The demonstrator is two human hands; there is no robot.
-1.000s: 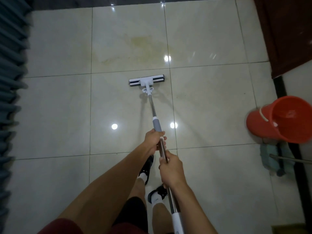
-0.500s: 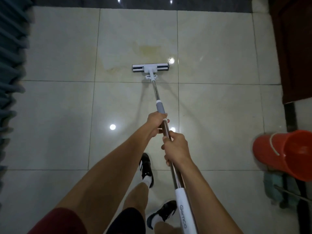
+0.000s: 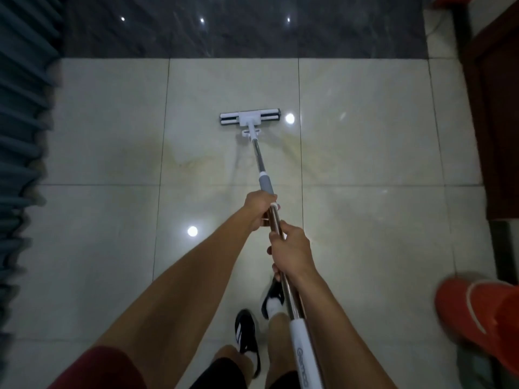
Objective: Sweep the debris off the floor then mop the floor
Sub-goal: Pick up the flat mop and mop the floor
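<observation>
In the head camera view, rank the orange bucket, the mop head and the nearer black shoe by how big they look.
1. orange bucket: largest, though cut off by the frame edge and near the camera.
2. mop head and nearer black shoe: look about alike; the shoe is much closer, so I won't rank them.

Open tile floor (image 3: 365,153) ahead; orange bucket (image 3: 483,321) right, blue curtain (image 3: 19,136) left.

Glossy pale tiles (image 3: 365,153) with thin grout lines cover the floor, throwing back small round ceiling-light reflections (image 3: 192,231). A band of dark marbled tile (image 3: 238,29) runs along the far edge. Blue-grey pleated curtains (image 3: 19,122) hang at left; dark wooden furniture (image 3: 494,113) stands at right.
</observation>
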